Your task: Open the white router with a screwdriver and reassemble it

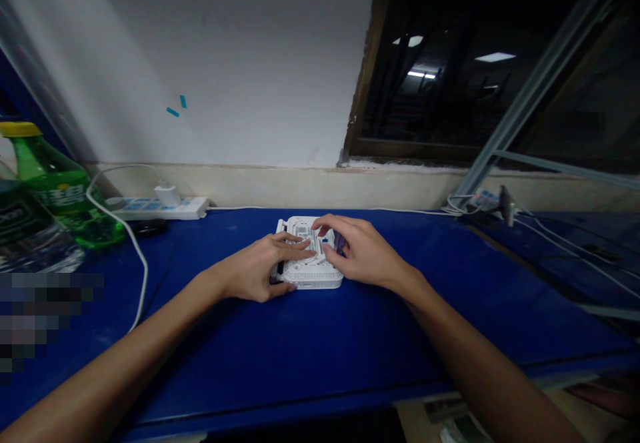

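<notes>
A flat white device (313, 275) with rounded corners, rows of small holes and a printed label lies on the blue table. What kind of device it is, I cannot make out. My left hand (260, 263) holds its left side, with fingers stretched across the top and the thumb at the front left corner. Over the right part curves my right hand (363, 249), thumb and forefinger apart near a small dark slot. Nothing shows between those two fingertips. Something purple shows under the right palm, mostly hidden.
A white power strip (195, 208) with a plugged-in charger (168, 195) runs along the wall. Its white cable (145, 263) loops down the left side. A green bottle (60, 189) stands far left, near a black rounded object (150, 227). Cables and a metal frame (480, 156) occupy the right.
</notes>
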The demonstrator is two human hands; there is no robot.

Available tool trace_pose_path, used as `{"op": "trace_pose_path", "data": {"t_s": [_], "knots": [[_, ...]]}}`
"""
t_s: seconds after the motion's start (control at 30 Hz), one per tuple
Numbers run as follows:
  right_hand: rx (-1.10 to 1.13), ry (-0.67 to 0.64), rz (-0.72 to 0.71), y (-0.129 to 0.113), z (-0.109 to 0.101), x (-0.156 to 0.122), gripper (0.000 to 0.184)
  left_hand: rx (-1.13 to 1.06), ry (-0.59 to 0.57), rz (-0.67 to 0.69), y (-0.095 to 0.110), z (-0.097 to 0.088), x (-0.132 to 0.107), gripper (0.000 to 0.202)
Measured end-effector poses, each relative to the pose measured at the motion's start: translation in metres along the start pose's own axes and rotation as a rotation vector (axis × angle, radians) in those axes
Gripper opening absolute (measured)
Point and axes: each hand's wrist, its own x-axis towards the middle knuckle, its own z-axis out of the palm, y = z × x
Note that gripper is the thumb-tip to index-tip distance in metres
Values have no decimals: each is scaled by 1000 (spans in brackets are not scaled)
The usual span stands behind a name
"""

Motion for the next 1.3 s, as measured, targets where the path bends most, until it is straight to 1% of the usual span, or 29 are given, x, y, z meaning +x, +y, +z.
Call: {"op": "trace_pose_path", "data": {"t_s": [0.03, 0.07, 0.1, 0.13, 0.2, 0.23, 0.27, 0.3, 0.4, 0.43, 0.47, 0.5, 0.53, 0.6, 0.63, 0.67, 0.7, 0.77, 0.8, 0.83, 0.87, 0.97, 1.0, 1.13, 1.2, 1.27, 1.3], "knots": [[-12, 3, -4, 0, 0, 0, 31, 3, 4, 3, 1, 0, 0, 74], [-13, 5, -12, 0, 0, 1, 27, 9, 7, 2, 1, 0, 0, 73], [-4, 1, -22, 0, 0, 1, 29, 17, 11, -2, 2, 1, 0, 72], [13, -8, -31, -1, -1, 1, 35, 25, 14, -6, 2, 1, 0, 72], [51, -30, -39, -2, -5, 0, 54, 36, 17, -10, 3, 0, 0, 71], [61, -35, -36, -3, -7, -1, 61, 35, 18, -10, 2, 0, 0, 71], [58, -38, -28, -3, -8, -2, 63, 31, 18, -9, 2, 0, 0, 72], [45, -39, -16, -2, -10, -2, 58, 24, 18, -7, 2, 0, 0, 73], [-5, -27, 13, 2, -11, -2, 25, -1, 38, -14, 2, 0, 0, 76], [-6, -24, 13, 3, -11, -2, 18, -10, 49, -18, 2, 1, 0, 74], [2, -18, 10, 4, -10, -1, 16, -20, 61, -22, 2, 1, 1, 72], [16, -11, -1, 4, -10, -1, 18, -28, 75, -26, 2, 2, 1, 70], [29, -9, -15, 4, -9, -1, 24, -34, 85, -30, 1, 2, 1, 68], [41, -21, -38, 1, -9, -2, 45, -41, 92, -33, 1, 3, 2, 67], [36, -33, -48, 0, -9, -2, 52, -41, 91, -34, 1, 3, 2, 67], [25, -46, -53, -1, -8, -2, 53, -42, 88, -34, 1, 3, 3, 67], [11, -52, -52, -2, -8, -3, 47, -46, 83, -34, 2, 3, 3, 66], [-15, -43, -51, -2, -7, -3, 30, -57, 77, -32, 2, 2, 2, 64], [-18, -26, -55, -2, -7, -3, 25, -62, 78, -34, 3, 2, 2, 62], [-13, -9, -61, -2, -7, -3, 25, -65, 81, -36, 3, 1, 2, 62], [-1, 3, -69, -1, -6, -3, 30, -67, 84, -36, 3, 1, 2, 62], [24, -4, -88, 1, -6, -4, 51, -66, 87, -43, 4, 0, 2, 59], [13, -9, -84, 1, -6, -4, 52, -67, 83, -45, 5, 0, 2, 55], [-30, 10, -64, 4, -5, -4, 33, -73, 59, -44, 5, -3, 3, 43], [9, 5, -78, 4, -5, -4, 37, -69, 52, -50, 5, -3, 3, 42], [43, -4, -83, 2, -6, -4, 49, -61, 51, -60, 5, -3, 2, 43], [47, -5, -80, 1, -7, -4, 52, -59, 52, -63, 5, -3, 2, 43]]}}
